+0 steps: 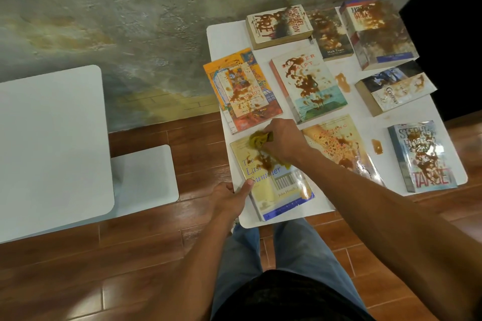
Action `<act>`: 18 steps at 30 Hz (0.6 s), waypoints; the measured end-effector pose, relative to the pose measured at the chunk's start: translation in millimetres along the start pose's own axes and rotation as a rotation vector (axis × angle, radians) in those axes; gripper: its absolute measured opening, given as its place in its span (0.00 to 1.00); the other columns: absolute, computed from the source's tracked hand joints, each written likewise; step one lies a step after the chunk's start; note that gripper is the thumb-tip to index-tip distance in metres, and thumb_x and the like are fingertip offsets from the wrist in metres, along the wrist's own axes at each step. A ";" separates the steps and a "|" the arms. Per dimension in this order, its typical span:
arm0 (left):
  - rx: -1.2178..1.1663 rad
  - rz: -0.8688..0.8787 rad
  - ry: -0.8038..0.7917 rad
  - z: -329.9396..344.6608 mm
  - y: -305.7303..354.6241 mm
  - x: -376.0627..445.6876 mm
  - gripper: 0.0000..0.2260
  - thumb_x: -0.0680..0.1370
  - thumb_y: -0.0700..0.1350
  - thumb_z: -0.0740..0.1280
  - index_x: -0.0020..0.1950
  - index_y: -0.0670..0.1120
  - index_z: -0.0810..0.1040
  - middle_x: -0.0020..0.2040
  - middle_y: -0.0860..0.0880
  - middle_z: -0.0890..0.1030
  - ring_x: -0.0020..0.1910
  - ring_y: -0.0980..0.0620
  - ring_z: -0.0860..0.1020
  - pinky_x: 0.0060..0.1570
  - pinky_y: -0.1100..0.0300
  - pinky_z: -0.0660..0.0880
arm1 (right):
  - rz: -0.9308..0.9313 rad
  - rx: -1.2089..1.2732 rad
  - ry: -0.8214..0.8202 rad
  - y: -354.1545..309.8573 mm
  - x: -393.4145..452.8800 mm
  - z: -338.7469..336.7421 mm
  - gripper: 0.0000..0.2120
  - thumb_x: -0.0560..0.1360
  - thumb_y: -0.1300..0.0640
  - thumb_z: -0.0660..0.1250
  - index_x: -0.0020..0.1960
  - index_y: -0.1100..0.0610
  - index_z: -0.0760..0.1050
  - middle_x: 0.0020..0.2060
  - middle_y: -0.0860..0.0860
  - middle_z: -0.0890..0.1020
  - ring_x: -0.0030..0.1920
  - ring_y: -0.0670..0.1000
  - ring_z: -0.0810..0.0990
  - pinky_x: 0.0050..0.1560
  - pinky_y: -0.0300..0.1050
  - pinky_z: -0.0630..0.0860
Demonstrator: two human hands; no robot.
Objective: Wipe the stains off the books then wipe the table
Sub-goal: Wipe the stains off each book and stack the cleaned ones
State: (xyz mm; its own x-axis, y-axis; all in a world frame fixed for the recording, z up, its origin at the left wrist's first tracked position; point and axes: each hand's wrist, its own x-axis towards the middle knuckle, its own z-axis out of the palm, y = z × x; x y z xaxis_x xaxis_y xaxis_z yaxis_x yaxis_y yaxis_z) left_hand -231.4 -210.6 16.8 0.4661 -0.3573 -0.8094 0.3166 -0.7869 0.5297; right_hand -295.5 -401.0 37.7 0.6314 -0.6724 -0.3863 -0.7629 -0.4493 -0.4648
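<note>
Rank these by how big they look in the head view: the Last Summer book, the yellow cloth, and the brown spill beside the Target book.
1. Last Summer book, largest, though nearest the camera.
2. Yellow cloth, partly hidden under the right hand.
3. Brown spill, smallest.

Bare forearms, blue jeans, black top
</note>
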 end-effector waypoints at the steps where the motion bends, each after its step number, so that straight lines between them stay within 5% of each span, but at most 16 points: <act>1: -0.010 0.003 0.000 -0.2 0.3 0.2 0.22 0.75 0.60 0.72 0.56 0.42 0.78 0.47 0.52 0.82 0.36 0.61 0.76 0.28 0.68 0.67 | -0.026 -0.012 -0.030 0.2 0.1 -1.5 0.09 0.72 0.54 0.72 0.47 0.59 0.85 0.41 0.55 0.83 0.40 0.54 0.77 0.38 0.41 0.71; 10: -0.052 0.044 -0.006 -1.6 4.7 -6.6 0.11 0.77 0.55 0.72 0.41 0.50 0.76 0.39 0.55 0.78 0.34 0.61 0.75 0.21 0.74 0.67 | -0.003 -0.019 -0.001 3.5 -1.0 -10.4 0.11 0.72 0.52 0.74 0.46 0.60 0.85 0.39 0.57 0.84 0.37 0.56 0.80 0.42 0.50 0.81; 18: -0.061 0.051 -0.002 -2.6 7.8 -9.2 0.12 0.78 0.54 0.72 0.40 0.50 0.74 0.37 0.56 0.77 0.33 0.61 0.75 0.20 0.74 0.66 | 0.060 -0.073 0.036 18.3 -4.3 -23.9 0.13 0.73 0.54 0.74 0.53 0.61 0.84 0.44 0.58 0.84 0.42 0.56 0.81 0.38 0.44 0.76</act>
State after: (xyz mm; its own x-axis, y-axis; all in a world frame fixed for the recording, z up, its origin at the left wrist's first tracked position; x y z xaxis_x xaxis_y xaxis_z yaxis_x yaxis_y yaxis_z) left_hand -231.1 -212.2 29.1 0.4809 -0.3976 -0.7815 0.3419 -0.7357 0.5847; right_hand -315.5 -420.4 49.9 0.5798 -0.7195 -0.3822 -0.8082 -0.4487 -0.3814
